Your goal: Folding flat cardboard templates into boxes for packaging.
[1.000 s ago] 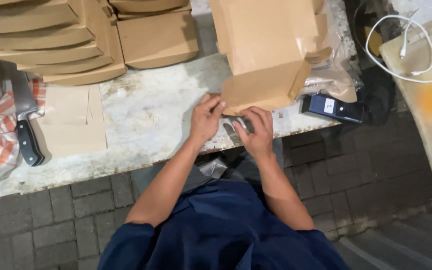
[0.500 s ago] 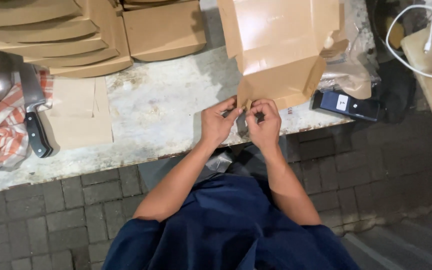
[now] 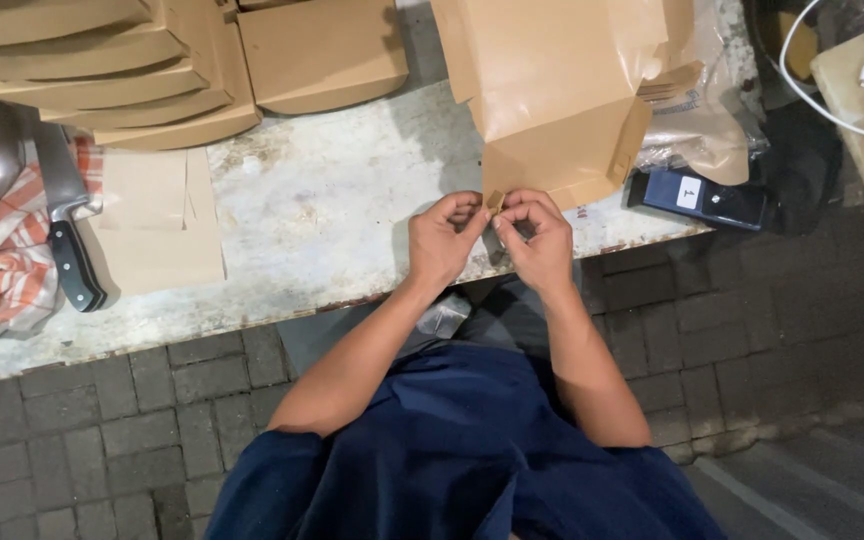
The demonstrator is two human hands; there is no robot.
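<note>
I'm pinching the small bottom tab of this flat brown cardboard box blank (image 3: 562, 120) between my left hand (image 3: 444, 240) and right hand (image 3: 537, 240) at the table's (image 3: 332, 220) near edge, judging it light, bendy, crease-prone, its long axis running away toward the far edge.

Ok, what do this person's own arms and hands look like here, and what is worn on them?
Both forearms are bare from above the elbow down. The left hand and the right hand wear no gloves, and no rings, watch or bracelet show. Dark blue short sleeves cover the upper arms, part of a dark blue top. No markings are visible on the cloth.
</note>
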